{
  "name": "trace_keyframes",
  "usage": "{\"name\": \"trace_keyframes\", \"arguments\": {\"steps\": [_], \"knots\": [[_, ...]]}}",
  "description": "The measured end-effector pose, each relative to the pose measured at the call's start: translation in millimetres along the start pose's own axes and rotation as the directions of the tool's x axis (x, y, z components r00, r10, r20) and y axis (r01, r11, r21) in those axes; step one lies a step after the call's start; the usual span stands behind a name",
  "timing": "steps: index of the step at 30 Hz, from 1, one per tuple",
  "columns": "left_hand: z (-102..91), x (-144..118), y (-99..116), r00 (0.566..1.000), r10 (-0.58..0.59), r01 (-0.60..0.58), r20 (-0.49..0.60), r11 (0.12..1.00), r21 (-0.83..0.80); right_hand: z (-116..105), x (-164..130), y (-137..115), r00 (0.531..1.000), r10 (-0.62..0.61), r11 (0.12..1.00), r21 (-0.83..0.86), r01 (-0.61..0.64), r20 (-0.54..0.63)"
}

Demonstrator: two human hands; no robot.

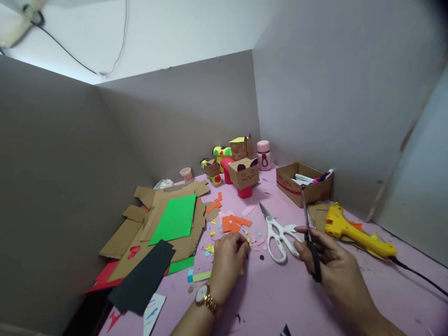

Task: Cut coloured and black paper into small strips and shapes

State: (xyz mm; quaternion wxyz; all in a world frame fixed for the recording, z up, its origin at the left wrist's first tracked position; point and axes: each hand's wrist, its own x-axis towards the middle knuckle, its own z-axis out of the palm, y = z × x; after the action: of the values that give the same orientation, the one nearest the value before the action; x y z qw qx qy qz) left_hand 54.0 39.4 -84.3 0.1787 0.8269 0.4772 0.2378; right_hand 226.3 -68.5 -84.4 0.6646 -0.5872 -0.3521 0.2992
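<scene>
1. Pinching at small paper scraps [224, 233], the left hand [227, 261] rests fingers-down on the pink tabletop [280, 298], a gold watch [203, 295] on its wrist.
2. The right hand [332, 266] is closed around black-handled scissors [310, 233], blades pointing away toward the cardboard box [303, 184].
3. White scissors [278, 233] lie between the two hands, just beside the right fingers.
4. A yellow glue gun [353, 231] lies right of the right hand.
5. Green paper [175, 218] tops cardboard pieces on the left; small box figures [245, 175] stand at the back.
</scene>
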Motion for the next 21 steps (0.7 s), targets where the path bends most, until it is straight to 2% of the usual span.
{"name": "trace_keyframes", "arguments": {"steps": [5,9,11,13,16,19,21], "knots": [[-7.8,10.9,-7.8,0.999,-0.044,0.042,-0.025,0.996,-0.076,-0.3,0.0,0.8,1.0,0.016,0.999,0.035,-0.015,-0.017],[-16.8,14.0,-16.1,0.999,-0.034,0.035,0.01,0.99,-0.139,-1.5,-0.5,1.1,1.0,-0.003,1.0,-0.004,0.003,-0.008],[-25.3,19.2,-24.9,0.998,-0.058,0.053,-0.032,0.988,-0.148,-2.0,-1.2,1.6,1.0,-0.003,1.0,-0.021,0.003,-0.008],[-34.5,26.8,-35.9,0.989,-0.109,0.096,-0.096,0.988,-0.124,-2.2,-1.9,3.0,1.0,0.008,1.0,-0.026,-0.008,-0.009],[-41.2,37.6,-50.0,0.984,-0.153,0.149,-0.093,0.988,-0.047,-2.4,-1.8,6.6,1.0,0.029,0.999,-0.027,-0.029,-0.008],[-35.0,44.0,-54.1,0.988,-0.141,0.144,-0.057,0.988,0.054,-2.6,-1.1,10.3,0.999,0.043,0.998,-0.035,-0.043,-0.002],[-28.1,46.2,-52.2,0.996,-0.088,0.091,-0.027,0.989,0.115,-3.0,-0.9,11.6,0.999,0.043,0.998,-0.034,-0.044,-0.008]]}}
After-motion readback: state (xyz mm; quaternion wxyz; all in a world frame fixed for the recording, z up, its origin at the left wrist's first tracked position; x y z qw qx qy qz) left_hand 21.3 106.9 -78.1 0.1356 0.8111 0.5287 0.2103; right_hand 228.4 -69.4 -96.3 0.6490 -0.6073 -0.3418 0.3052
